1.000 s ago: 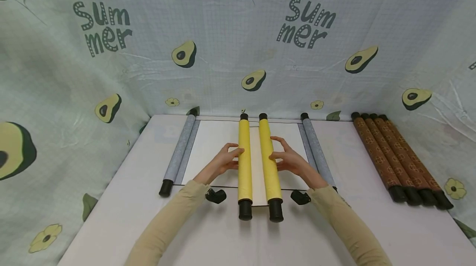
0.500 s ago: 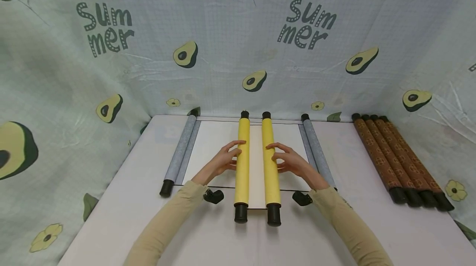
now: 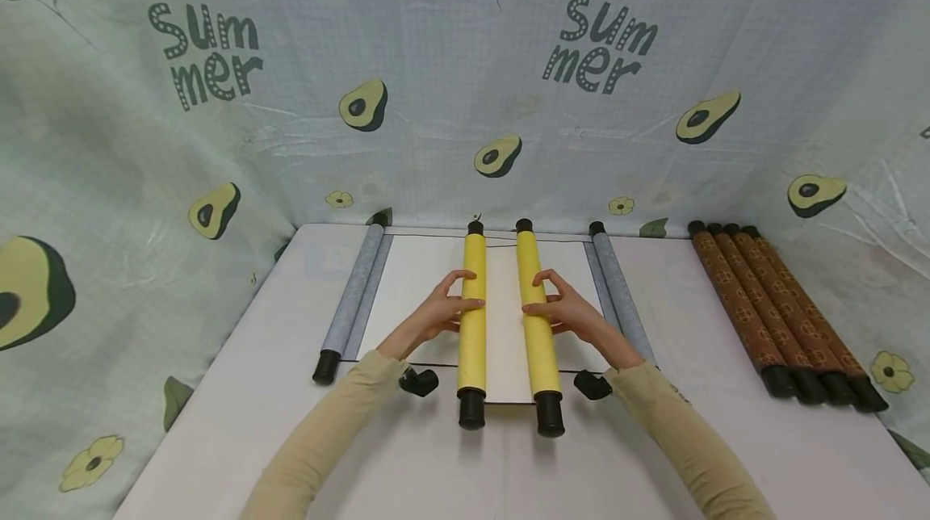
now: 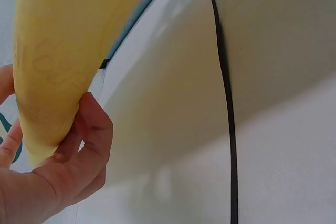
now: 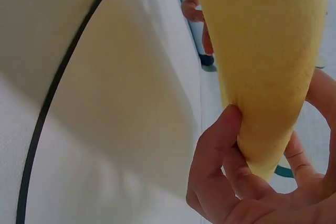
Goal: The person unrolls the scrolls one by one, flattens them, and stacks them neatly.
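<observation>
Left hand (image 3: pixel 436 315) grips the left yellow roll (image 3: pixel 472 318) mid-length, thumb and fingers curled round it; right hand (image 3: pixel 570 313) grips the right yellow roll (image 3: pixel 536 318) likewise. Both rolls lie side by side on the white scroll sheet (image 3: pixel 414 294) at desk (image 3: pixel 218 423) centre, a paper strip showing between them. Versus 0.5 s ago: fingers were spread against the rolls, now wrapped; gap between rolls is wider, right roll's near end angled outward. Brown rolls (image 3: pixel 770 302) unmoved at right.
</observation>
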Available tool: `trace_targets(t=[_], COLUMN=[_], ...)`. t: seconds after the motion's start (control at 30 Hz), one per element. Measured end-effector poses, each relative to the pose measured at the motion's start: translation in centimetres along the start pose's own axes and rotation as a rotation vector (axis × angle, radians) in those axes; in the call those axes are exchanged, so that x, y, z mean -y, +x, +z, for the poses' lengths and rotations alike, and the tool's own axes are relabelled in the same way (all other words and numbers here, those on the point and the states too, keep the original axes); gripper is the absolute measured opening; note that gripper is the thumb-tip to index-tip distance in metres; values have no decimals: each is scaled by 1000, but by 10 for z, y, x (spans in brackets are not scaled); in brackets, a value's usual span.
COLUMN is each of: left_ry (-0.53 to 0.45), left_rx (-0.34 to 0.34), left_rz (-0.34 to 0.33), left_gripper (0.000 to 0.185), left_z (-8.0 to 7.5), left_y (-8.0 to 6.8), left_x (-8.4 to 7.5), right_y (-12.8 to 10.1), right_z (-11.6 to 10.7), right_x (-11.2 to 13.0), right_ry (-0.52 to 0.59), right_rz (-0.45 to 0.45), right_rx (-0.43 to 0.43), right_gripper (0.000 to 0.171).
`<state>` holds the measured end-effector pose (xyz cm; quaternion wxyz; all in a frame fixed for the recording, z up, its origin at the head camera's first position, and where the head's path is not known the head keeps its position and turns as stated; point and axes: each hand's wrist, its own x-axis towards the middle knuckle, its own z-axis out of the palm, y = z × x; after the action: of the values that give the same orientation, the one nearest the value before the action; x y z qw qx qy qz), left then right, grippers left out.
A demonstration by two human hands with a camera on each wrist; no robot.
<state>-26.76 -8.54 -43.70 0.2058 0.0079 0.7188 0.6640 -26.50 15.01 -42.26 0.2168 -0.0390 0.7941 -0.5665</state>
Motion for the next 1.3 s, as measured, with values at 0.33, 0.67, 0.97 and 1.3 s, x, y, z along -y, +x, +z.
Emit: trace_targets(t=[0.33,0.67,0.97,1.3], left_ry=[-1,13,-16,-44], left_rx=[24,46,-5,-68], left_rz=[29,61,51,31], left_gripper=[51,45,43,42], left_z=[-5,-10,-14,-11], left_y=[-3,-5,-6,-3], left_x=[2,5,4,4], right_y=[-3,-7,-10,-9], right_z=[-12,-17,-22,-23], right_x=[-5,-10,-13,-11], right_ry=[64,57,57,44], right_rz=[-45,-83,-114,-90], right_rx=[41,7,2,-10], right_gripper=[54,49,40,45])
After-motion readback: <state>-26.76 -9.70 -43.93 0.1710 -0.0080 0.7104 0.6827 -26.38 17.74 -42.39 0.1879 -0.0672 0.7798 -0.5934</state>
